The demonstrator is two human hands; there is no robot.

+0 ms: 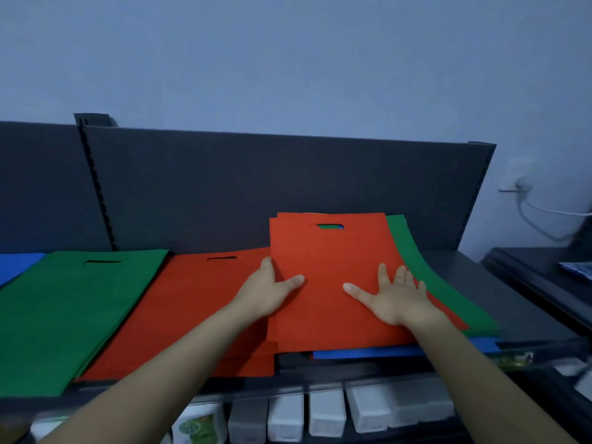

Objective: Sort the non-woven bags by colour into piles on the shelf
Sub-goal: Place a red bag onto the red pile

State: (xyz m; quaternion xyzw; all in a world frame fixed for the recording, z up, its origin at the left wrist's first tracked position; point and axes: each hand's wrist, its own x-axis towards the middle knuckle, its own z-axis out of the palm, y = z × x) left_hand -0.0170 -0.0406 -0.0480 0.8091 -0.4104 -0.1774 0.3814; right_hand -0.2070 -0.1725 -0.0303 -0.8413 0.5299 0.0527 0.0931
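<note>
Where a dark grey metal shelf (487, 280) backed onto a pale blue-grey wall (288, 59), a white wall socket (520, 179) trailed a white cable (551, 214) at the right. A row of white plastic containers (326, 411) sat on the level below. Three sorted lots lay on the shelf's left half: one blue non-woven bag (19, 267) at the frame edge, one pile of green non-woven bags (73, 315), and one pile of red non-woven bags (179, 315). One mixed stack lay to the right, topped by a flat red non-woven bag with a cut-out handle (333, 251), with a green layer (448, 293) and a blue layer (384, 352) showing beneath. Two hands touched that top bag. The right hand (394, 296) pressed flat on it, fingers straight and spread. The left hand (266, 293) sat at its left edge, thumb laid on top; whether the hidden fingers gripped it could not be told.
</note>
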